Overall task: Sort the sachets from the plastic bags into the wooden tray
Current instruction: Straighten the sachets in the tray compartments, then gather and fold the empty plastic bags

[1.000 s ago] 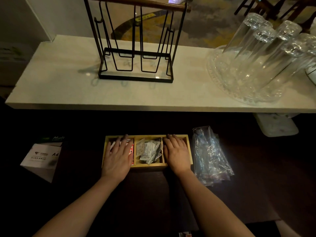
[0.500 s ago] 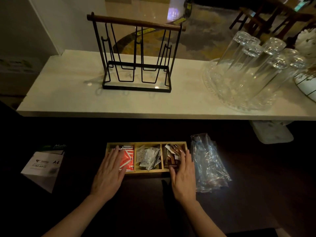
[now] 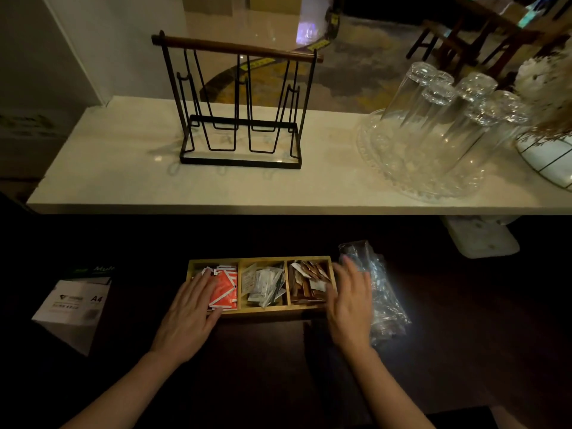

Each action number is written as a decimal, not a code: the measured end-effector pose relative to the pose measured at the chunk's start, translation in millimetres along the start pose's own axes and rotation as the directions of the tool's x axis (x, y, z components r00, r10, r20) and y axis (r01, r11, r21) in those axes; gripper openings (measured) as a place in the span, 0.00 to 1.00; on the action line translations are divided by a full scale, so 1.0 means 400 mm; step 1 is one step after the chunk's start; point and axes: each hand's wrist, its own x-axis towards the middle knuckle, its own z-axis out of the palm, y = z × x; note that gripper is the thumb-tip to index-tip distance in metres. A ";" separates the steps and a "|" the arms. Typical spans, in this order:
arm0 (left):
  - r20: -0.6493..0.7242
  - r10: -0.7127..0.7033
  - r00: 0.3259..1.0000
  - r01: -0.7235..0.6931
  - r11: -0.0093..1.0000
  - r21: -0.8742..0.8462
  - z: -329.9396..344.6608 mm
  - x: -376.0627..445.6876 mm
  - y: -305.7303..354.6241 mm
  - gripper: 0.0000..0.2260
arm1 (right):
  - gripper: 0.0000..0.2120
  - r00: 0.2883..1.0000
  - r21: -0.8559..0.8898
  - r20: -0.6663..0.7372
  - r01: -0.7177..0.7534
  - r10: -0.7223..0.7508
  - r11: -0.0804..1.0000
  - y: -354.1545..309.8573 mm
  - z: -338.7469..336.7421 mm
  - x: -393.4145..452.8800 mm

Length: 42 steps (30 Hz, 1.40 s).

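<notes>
Neither grip holds anything: the left hand (image 3: 188, 317) lies flat on the red sachets (image 3: 224, 287) in the wooden tray (image 3: 263, 312) on the dark counter, the right hand (image 3: 351, 300) relaxed between tray and plastic bags (image 3: 382, 292); the sachets look light and slippery, best pinched by an edge.

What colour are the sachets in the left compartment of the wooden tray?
Red-orange with white edges and stripes, seen in the head view: sachets in the wooden tray.
</notes>
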 end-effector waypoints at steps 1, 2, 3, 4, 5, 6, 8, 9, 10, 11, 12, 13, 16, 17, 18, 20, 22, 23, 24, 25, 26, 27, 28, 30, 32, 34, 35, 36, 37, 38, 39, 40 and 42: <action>-0.013 -0.006 1.000 0.006 1.000 -0.029 -0.008 -0.001 0.006 0.34 | 0.17 0.990 -0.001 -0.112 -0.084 0.083 0.996 0.035 -0.028 0.032; -0.032 -0.021 0.999 0.019 0.998 -0.059 -0.020 -0.003 0.014 0.34 | 0.15 0.954 0.040 -0.193 -0.224 0.228 0.974 0.079 -0.057 0.066; -0.053 -0.044 0.998 0.039 0.995 -0.087 -0.030 -0.007 0.022 0.32 | 0.14 0.891 0.117 -0.209 -0.387 0.404 0.914 0.128 -0.083 0.099; -0.076 -0.070 0.995 0.062 0.992 -0.113 -0.038 -0.013 0.030 0.30 | 0.13 0.810 0.175 -0.141 -0.546 0.570 0.819 0.180 -0.100 0.125; -0.097 -0.101 0.990 0.086 0.986 -0.143 -0.044 -0.022 0.036 0.27 | 0.16 0.720 0.172 -0.006 -0.683 0.694 0.710 0.222 -0.112 0.141; -0.105 -0.138 0.985 0.117 0.976 -0.185 -0.045 -0.030 0.041 0.26 | 0.22 0.634 0.097 0.151 -0.773 0.758 0.627 0.257 -0.113 0.146; -0.070 -0.240 0.968 0.211 0.934 -0.287 -0.041 -0.049 0.045 0.24 | 0.38 0.531 -0.076 0.380 -0.798 0.757 0.598 0.293 -0.091 0.129; -0.038 -0.281 0.959 0.253 0.910 -0.329 -0.039 -0.060 0.046 0.25 | 0.44 0.507 -0.120 0.439 -0.785 0.742 0.607 0.295 -0.074 0.116; -0.014 -0.306 0.952 0.281 0.890 -0.360 -0.037 -0.070 0.048 0.26 | 0.48 0.493 -0.135 0.470 -0.779 0.732 0.612 0.293 -0.056 0.104; 0.006 -0.319 0.948 0.297 0.876 -0.379 -0.036 -0.080 0.050 0.27 | 0.50 0.489 -0.143 0.478 -0.776 0.729 0.614 0.288 -0.038 0.094; 0.027 -0.320 0.947 0.305 0.869 -0.389 -0.034 -0.090 0.052 0.28 | 0.52 0.498 -0.151 0.470 -0.768 0.729 0.622 0.280 -0.024 0.088; 0.054 -0.313 0.948 0.309 0.869 -0.386 -0.029 -0.100 0.054 0.29 | 0.53 0.501 -0.156 0.456 -0.768 0.735 0.621 0.276 -0.005 0.083; 0.097 -0.283 0.954 0.299 0.910 -0.288 -0.011 -0.115 0.051 0.31 | 0.53 0.464 -0.063 0.448 -0.836 0.764 0.545 0.270 0.047 0.076; 0.094 -0.277 0.956 0.292 0.924 -0.246 -0.007 -0.113 0.049 0.32 | 0.51 0.450 -0.014 0.457 -0.859 0.768 0.511 0.264 0.058 0.076; 0.087 -0.273 0.958 0.285 0.936 -0.205 -0.004 -0.109 0.048 0.32 | 0.47 0.448 0.028 0.466 -0.870 0.763 0.493 0.261 0.068 0.076; 0.073 -0.262 0.962 0.269 0.955 -0.124 -0.001 -0.098 0.047 0.31 | 0.37 0.457 0.066 0.499 -0.867 0.736 0.494 0.264 0.084 0.079; 0.061 -0.247 0.967 0.251 0.967 -0.055 0.002 -0.092 0.035 0.31 | 0.23 0.472 0.057 0.556 -0.843 0.684 0.535 0.273 0.104 0.076; 0.055 -0.226 0.973 0.226 0.974 -0.011 0.004 -0.092 0.026 0.31 | 0.16 0.476 0.040 0.559 -0.833 0.679 0.552 0.279 0.115 0.070; 0.056 -0.188 0.981 0.185 0.981 0.053 0.004 -0.092 0.016 0.30 | 0.11 0.486 0.023 0.555 -0.820 0.675 0.572 0.276 0.121 0.066; 0.082 -0.155 0.985 0.146 0.984 0.105 0.005 -0.094 0.005 0.30 | 0.07 0.502 0.003 0.548 -0.801 0.669 0.598 0.271 0.126 0.062; 0.102 -0.125 0.987 0.110 0.983 0.144 0.007 -0.094 -0.003 0.30 | 0.07 0.521 -0.016 0.540 -0.778 0.661 0.627 0.257 0.127 0.058; 0.118 -0.104 0.988 0.084 0.982 0.169 0.007 -0.094 -0.008 0.30 | 0.06 0.542 -0.036 0.529 -0.755 0.653 0.655 0.233 0.117 0.057; 0.127 -0.088 0.988 0.066 0.983 0.171 0.007 -0.092 -0.012 0.31 | 0.05 0.558 -0.042 0.514 -0.742 0.651 0.669 0.211 0.107 0.056; 0.128 -0.076 0.989 0.059 0.990 0.130 -0.001 -0.078 -0.011 0.34 | 0.05 0.583 -0.023 0.475 -0.741 0.659 0.671 0.184 0.082 0.055; 0.135 -0.096 0.986 0.095 0.995 0.016 -0.013 -0.064 -0.008 0.34 | 0.05 0.586 0.057 0.447 -0.773 0.676 0.632 0.176 0.046 0.059; 0.086 -0.162 0.983 0.175 0.970 -0.166 -0.040 -0.058 0.002 0.29 | 0.06 0.621 0.157 0.420 -0.767 0.661 0.622 0.173 -0.004 0.064; 0.041 -0.201 0.979 0.205 0.947 -0.246 -0.053 -0.059 0.009 0.27 | 0.09 0.653 0.207 0.397 -0.748 0.645 0.630 0.160 -0.040 0.070; -0.016 -0.228 0.974 0.212 0.928 -0.306 -0.071 -0.059 0.022 0.26 | 0.12 0.672 0.270 0.388 -0.738 0.631 0.619 0.142 -0.081 0.076; -0.049 -0.251 0.967 0.216 0.905 -0.367 -0.092 -0.057 0.040 0.25 | 0.13 0.695 0.361 0.390 -0.719 0.604 0.594 0.111 -0.126 0.084; -0.044 -0.276 0.960 0.229 0.866 -0.444 -0.115 -0.054 0.061 0.24 | 0.13 0.723 0.461 0.409 -0.690 0.557 0.557 0.076 -0.168 0.090; -0.008 -0.291 0.957 0.240 0.805 -0.542 -0.144 -0.049 0.091 0.22 | 0.12 0.745 0.555 0.449 -0.666 0.494 0.499 0.044 -0.199 0.095; 0.061 -0.273 0.960 0.248 0.728 -0.639 -0.169 -0.041 0.122 0.21 | 0.13 0.760 0.627 0.493 -0.647 0.422 0.434 0.008 -0.223 0.099; 0.193 -0.138 0.971 0.238 0.559 -0.794 -0.228 -0.026 0.199 0.19 | 0.17 0.769 0.695 0.584 -0.640 0.260 0.329 -0.067 -0.247 0.096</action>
